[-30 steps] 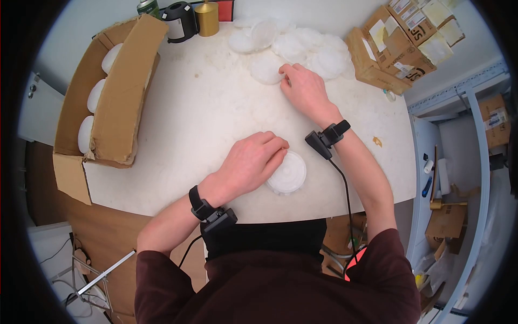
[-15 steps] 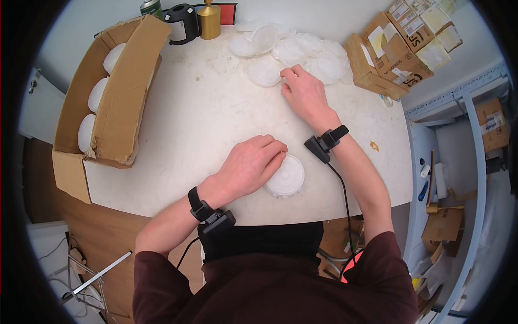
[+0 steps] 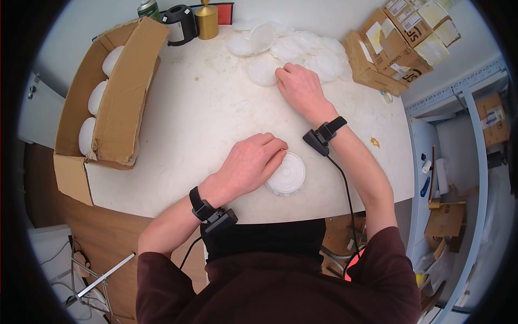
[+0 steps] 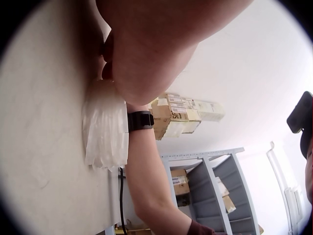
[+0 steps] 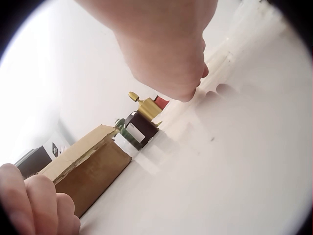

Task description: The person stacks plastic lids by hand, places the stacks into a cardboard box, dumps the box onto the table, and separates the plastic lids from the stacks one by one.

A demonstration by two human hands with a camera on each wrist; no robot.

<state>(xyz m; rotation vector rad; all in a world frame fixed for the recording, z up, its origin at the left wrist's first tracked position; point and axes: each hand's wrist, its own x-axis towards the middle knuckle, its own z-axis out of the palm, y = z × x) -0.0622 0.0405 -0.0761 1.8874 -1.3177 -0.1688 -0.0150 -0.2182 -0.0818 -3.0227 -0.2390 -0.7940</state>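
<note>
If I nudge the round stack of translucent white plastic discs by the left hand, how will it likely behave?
The round stack of translucent white plastic discs may slide apart, since many layers with uneven edges show. It looks light for its size, given the thin, see-through layers. Being wider than tall, it seems unlikely to tip.

Room: a small packing workroom or workshop, by the look of it — nothing homely here
Counter (image 3: 183,124): white and stained, pale plastic discs (image 3: 288,49) heaped at the back
Cartons (image 3: 396,54): stacked by the wall (image 3: 324,16) — shipping labels, "SF" and "EXPRESS" print
Long box (image 3: 121,94): open cardboard, white rounded pieces (image 3: 96,98) inside
Shelving (image 4: 198,178): grey, holding more boxes (image 4: 179,182)
</note>
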